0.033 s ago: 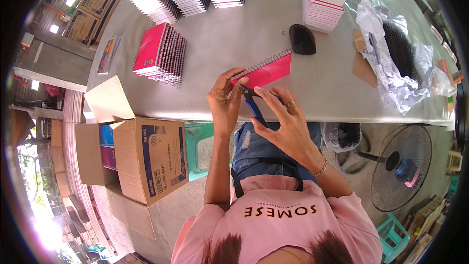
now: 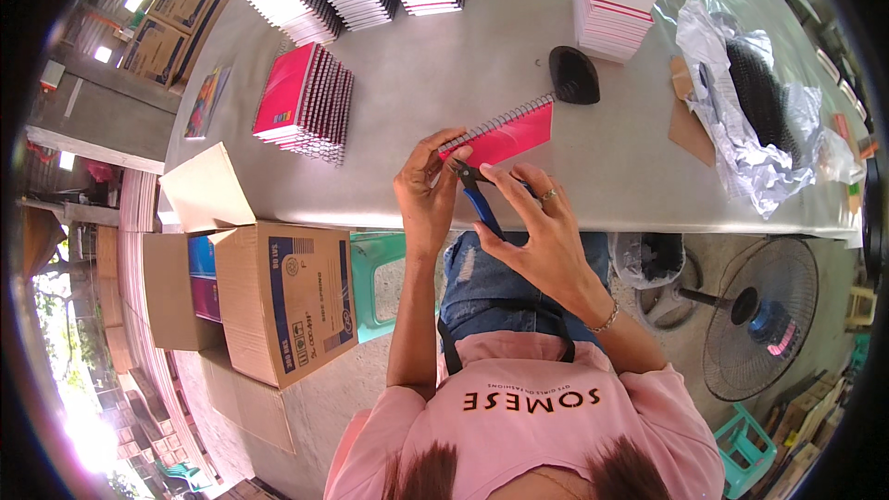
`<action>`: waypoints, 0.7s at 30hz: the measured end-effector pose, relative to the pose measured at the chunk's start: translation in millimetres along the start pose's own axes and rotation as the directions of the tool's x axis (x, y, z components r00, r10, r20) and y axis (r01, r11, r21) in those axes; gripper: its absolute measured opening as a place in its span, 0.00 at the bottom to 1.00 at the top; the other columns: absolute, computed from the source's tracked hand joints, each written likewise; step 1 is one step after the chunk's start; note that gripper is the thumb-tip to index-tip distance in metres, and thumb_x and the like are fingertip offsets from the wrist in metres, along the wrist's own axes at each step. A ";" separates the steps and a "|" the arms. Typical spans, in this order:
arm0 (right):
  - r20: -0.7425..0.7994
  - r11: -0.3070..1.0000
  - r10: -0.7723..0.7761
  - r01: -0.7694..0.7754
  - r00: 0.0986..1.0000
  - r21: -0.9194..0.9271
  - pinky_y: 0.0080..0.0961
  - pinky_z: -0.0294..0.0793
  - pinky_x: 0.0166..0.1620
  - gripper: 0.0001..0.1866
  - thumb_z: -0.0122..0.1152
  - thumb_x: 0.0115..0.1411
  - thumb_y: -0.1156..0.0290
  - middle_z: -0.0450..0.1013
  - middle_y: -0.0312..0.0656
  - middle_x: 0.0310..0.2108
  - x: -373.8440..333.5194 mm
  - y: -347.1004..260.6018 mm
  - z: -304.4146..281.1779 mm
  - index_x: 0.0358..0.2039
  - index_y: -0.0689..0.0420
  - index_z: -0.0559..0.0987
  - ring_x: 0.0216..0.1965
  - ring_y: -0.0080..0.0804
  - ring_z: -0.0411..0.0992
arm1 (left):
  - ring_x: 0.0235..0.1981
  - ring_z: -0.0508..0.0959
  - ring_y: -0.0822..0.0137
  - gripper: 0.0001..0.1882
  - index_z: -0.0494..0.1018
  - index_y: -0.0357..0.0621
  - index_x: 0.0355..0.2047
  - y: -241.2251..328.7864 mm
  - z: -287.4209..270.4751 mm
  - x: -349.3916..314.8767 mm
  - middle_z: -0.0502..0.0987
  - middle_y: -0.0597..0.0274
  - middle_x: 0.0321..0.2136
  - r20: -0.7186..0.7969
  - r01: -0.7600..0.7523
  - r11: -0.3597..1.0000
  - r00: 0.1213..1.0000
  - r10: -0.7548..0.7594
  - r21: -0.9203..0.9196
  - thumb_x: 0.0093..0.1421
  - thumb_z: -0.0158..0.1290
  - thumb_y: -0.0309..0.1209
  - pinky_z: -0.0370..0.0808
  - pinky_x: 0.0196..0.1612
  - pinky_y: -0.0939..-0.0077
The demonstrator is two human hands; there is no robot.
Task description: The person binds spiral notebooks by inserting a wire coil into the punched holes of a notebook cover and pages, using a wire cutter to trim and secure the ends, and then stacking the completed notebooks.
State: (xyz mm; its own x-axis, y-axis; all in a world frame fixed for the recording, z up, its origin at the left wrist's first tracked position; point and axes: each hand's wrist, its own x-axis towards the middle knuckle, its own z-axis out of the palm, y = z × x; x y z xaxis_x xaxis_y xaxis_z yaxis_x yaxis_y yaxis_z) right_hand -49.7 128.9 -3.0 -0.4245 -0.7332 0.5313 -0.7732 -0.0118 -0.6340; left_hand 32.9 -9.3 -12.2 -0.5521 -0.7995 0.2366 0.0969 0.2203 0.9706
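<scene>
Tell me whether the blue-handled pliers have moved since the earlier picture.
No, no visible shift: against the table's near edge, the blue-handled pliers sit in the same place.

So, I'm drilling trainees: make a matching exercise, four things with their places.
1. Blue-handled dark metal pliers
2. Single pink-covered wire-bound notebook
3. Open brown cardboard box
4. Round dark wire-caged fan

A. Right side of picture
B. In the left hand
C. Left side of picture
D. In the right hand

Pairs: 1-D; 2-B; 3-C; 4-A
</scene>
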 end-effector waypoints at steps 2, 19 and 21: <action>-0.003 1.000 0.003 -0.003 1.000 -0.001 0.40 0.70 0.47 0.35 0.70 0.47 0.68 0.68 0.43 0.46 0.7 1.1 5.0 0.57 0.51 0.71 0.44 0.44 0.69 | 0.38 0.78 0.74 0.11 0.75 0.34 0.44 -1.9 -2.6 -0.9 0.79 0.60 0.37 0.014 -0.025 1.000 1.000 0.025 0.000 0.61 0.52 0.19 0.75 0.43 0.80; 0.748 -0.167 0.200 -0.730 0.633 0.663 0.28 0.75 0.39 0.22 0.58 0.63 0.64 0.71 0.40 0.39 17.1 -2.7 -15.8 0.54 0.60 0.68 0.36 0.31 0.75 | 0.30 0.81 0.75 0.15 0.78 0.41 0.44 -3.4 3.7 -7.2 0.83 0.58 0.32 -0.107 -0.097 0.953 0.985 0.132 0.287 0.58 0.51 0.16 0.76 0.33 0.81; 0.741 0.065 0.241 -0.772 0.627 0.632 0.25 0.75 0.39 0.21 0.53 0.66 0.62 0.71 0.41 0.39 22.4 -0.3 -24.0 0.53 0.62 0.67 0.33 0.28 0.74 | 0.29 0.80 0.77 0.13 0.78 0.42 0.44 -1.6 3.9 -7.6 0.82 0.59 0.31 -0.119 -0.077 0.947 0.986 0.119 0.312 0.59 0.54 0.19 0.75 0.32 0.82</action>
State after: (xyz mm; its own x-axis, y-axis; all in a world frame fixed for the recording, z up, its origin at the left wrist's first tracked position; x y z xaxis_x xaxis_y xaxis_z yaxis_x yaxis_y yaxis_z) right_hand -70.3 128.8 22.6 -0.1036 -0.9661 -0.2366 0.5753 0.1358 -0.8066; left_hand 33.7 -1.3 -15.8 -0.4342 -0.8283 0.3541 -0.1238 0.4443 0.8873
